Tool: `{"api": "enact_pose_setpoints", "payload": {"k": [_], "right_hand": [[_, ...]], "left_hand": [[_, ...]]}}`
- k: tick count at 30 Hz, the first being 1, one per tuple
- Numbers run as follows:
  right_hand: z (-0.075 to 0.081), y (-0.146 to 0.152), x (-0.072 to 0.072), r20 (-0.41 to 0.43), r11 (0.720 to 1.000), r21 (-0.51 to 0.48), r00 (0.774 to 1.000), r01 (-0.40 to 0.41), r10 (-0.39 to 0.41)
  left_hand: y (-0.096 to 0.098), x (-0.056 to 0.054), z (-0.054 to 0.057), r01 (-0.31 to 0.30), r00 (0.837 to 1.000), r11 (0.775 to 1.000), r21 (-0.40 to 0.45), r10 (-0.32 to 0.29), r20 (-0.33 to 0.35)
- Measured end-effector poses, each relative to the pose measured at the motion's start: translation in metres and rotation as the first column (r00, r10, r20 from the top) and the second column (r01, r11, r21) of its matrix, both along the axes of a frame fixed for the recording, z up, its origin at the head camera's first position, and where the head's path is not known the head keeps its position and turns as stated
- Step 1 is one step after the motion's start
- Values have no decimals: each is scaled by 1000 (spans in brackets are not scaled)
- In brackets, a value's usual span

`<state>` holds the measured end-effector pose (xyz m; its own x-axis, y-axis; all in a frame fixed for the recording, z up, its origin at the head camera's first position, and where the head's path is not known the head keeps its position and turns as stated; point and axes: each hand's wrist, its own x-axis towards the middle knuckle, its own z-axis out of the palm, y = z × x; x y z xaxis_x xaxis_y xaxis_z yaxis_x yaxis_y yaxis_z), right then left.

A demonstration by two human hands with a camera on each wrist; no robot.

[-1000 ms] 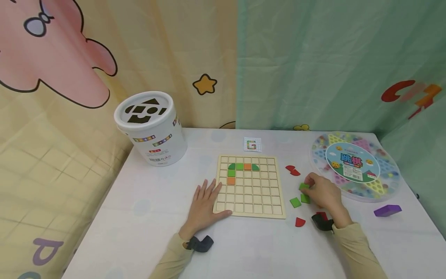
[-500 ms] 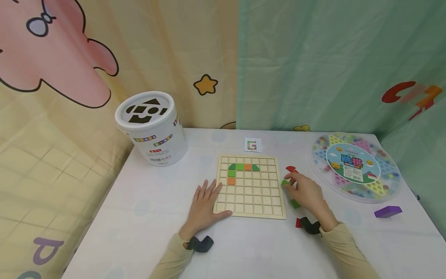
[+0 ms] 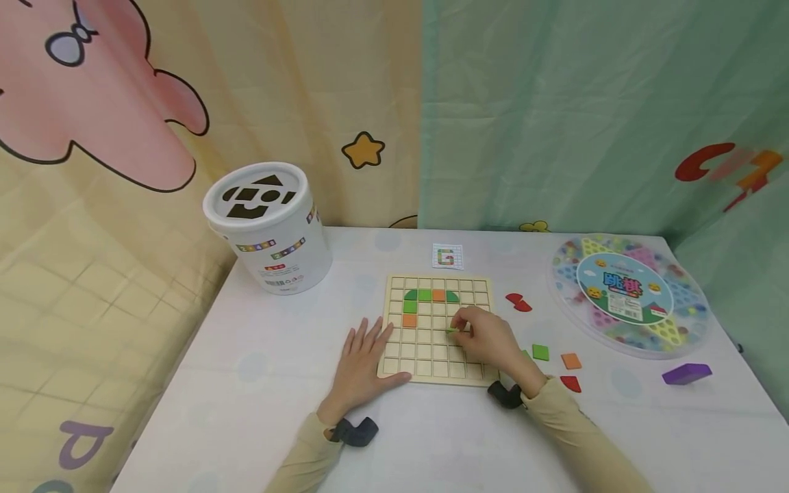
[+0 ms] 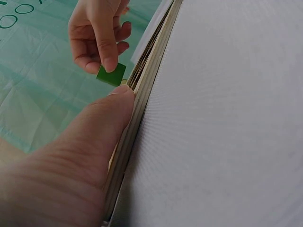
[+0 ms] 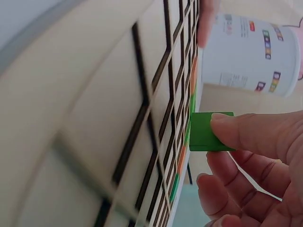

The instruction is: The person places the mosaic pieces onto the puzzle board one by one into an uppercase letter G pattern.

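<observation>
The right hand [image 3: 490,340] pinches a green square tile [image 5: 201,132] over the grid board [image 3: 424,350], near its centre. The left hand [image 3: 360,363], fingers spread, rests at the board's eight-o'clock edge; a patterned card [image 3: 446,256] lies beyond its twelve.

On the round box [image 3: 616,316] we read the large characters 跳棋. The card [image 3: 446,257] shows us a tile-built figure shaped like G. The bucket [image 3: 310,257] bears coloured character strips, a barcode and small print, all too small for us to read surely.
</observation>
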<state>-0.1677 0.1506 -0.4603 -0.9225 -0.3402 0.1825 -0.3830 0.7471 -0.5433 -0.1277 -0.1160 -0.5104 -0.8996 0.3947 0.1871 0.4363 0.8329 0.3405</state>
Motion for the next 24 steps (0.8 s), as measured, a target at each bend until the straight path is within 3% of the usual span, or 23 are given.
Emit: {"api": "enact_pose_setpoints", "payload": {"k": [6,11,24], "right_hand": [[3,-31,-3,15,1000,-6,1000,-21,21],[2,-50,-7,29,999,9,999,-42,41],[0,-70,-14,61,997,39,996,-63,61]], "left_hand": [[-2,0,-1,7,1000,1000,6,-6,-29],[-2,-1,-1,4,1000,1000,-1,-4,-5],[-2,-2,-4,6,1000,1000,-5,-6,5]]}}
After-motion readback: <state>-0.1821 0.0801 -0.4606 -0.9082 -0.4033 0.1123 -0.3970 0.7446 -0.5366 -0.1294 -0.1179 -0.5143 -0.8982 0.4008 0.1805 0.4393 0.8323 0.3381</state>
